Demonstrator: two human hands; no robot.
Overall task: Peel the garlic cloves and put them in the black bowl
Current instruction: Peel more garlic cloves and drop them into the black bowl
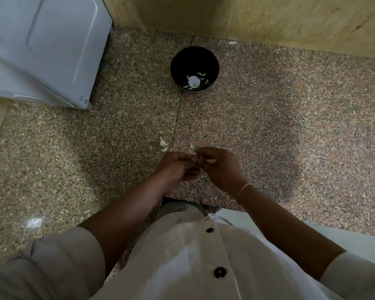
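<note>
The black bowl (194,61) stands on the granite counter (268,115) near the back wall, with several white garlic pieces (193,81) at its bottom. My left hand (178,164) and my right hand (220,167) meet just above the counter's front edge, fingers curled toward each other around a small garlic clove (211,161), of which only a pale bit shows between the fingers. A few garlic cloves and bits of skin (163,144) lie on the counter just left of my left hand.
A grey-white appliance (41,46) takes up the counter's back left corner. A yellowish stone wall (268,16) runs behind the bowl. The counter's front edge lies just below my hands, with my white buttoned shirt (193,256) under it.
</note>
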